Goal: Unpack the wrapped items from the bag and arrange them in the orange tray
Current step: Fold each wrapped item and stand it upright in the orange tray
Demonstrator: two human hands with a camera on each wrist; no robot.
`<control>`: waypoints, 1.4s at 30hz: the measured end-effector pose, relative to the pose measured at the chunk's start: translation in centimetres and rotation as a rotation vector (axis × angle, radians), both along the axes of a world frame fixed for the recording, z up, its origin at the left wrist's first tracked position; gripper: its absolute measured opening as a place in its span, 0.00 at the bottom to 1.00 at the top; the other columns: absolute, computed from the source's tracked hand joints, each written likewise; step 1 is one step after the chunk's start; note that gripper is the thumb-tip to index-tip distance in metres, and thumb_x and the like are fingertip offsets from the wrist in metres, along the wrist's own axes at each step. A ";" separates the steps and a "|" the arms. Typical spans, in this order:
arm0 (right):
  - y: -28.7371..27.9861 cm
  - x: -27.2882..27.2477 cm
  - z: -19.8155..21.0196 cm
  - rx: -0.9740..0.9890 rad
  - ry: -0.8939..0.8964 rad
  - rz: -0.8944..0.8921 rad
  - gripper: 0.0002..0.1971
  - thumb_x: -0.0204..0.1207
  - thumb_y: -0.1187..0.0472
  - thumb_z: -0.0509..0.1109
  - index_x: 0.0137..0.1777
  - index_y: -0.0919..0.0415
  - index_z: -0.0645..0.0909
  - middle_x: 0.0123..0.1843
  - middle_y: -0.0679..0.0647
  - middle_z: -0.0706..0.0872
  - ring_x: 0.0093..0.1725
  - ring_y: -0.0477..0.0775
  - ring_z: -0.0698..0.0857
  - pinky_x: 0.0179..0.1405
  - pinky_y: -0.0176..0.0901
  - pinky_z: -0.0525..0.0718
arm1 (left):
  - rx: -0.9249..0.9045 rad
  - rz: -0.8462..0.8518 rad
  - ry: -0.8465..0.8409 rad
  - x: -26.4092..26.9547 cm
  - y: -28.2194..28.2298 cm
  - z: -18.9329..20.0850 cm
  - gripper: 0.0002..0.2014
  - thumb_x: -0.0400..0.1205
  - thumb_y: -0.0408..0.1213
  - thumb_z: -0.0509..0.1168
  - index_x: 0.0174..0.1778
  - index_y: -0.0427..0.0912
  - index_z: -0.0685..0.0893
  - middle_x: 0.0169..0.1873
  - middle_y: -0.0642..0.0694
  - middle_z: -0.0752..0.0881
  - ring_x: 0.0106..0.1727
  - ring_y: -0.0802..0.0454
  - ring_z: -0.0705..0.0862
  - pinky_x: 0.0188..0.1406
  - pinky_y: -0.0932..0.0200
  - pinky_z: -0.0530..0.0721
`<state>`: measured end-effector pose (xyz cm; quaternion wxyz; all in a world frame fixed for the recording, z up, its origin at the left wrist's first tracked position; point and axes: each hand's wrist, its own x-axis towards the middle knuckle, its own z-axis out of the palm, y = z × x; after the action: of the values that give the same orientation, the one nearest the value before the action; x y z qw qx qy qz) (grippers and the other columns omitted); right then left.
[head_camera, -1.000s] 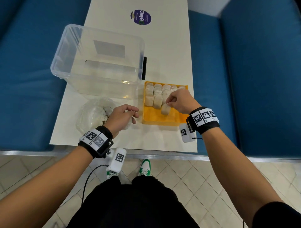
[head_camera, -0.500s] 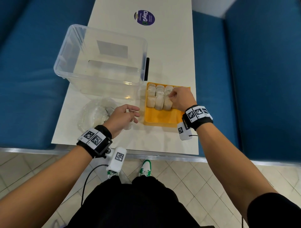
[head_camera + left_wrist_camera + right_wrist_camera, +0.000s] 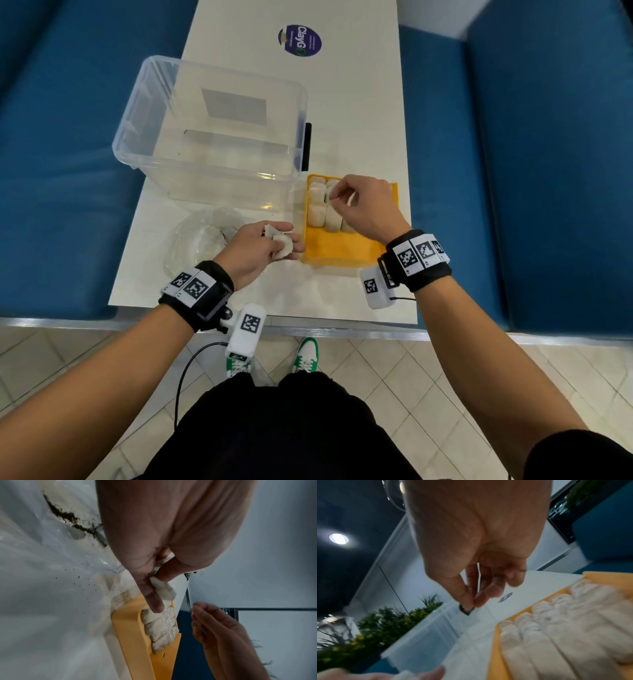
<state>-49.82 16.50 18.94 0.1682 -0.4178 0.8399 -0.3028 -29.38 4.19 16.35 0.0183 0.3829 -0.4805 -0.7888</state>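
On the white table lies the orange tray (image 3: 337, 250) (image 3: 130, 628) (image 3: 494, 655), its far half filled by several white wrapped items (image 3: 322, 209) (image 3: 161, 626) (image 3: 556, 628) standing in rows. My left hand (image 3: 284, 240) (image 3: 159, 585) pinches one more white wrapped item (image 3: 281, 244) (image 3: 164, 591) just left of the tray's near-left edge. Above the packed rows hovers my right hand (image 3: 337, 197) (image 3: 474, 601) (image 3: 205, 622), with fingers loosely curled and nothing in them. The crumpled clear plastic bag (image 3: 198, 240) (image 3: 51, 540) lies left of my left hand and holds dark crumbs.
A large clear plastic bin (image 3: 212, 137) with a black latch stands behind the bag and touches the tray's far-left corner. A round purple sticker (image 3: 299, 40) marks the far table. Blue benches flank the table. The tray's near half (image 3: 342, 240) is bare.
My right hand set its wrapped item against the rows in the tray, let go and lifted off. My left hand shifted slightly right toward the tray with its item.
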 end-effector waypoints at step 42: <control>0.6 3.6 1.4 -0.087 -0.198 0.025 0.03 0.80 0.55 0.78 0.48 0.53 0.91 0.44 0.44 0.91 0.39 0.44 0.85 0.44 0.43 0.87 | -0.074 0.013 0.111 -0.2 1.3 0.1 0.06 0.82 0.35 0.76 0.52 0.37 0.89 0.46 0.38 0.94 0.41 0.47 0.89 0.36 0.59 0.83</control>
<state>-46.20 17.09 20.33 0.2358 -0.4031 0.8000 -0.3767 -29.56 5.52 16.43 0.0641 0.3406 -0.5049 -0.7905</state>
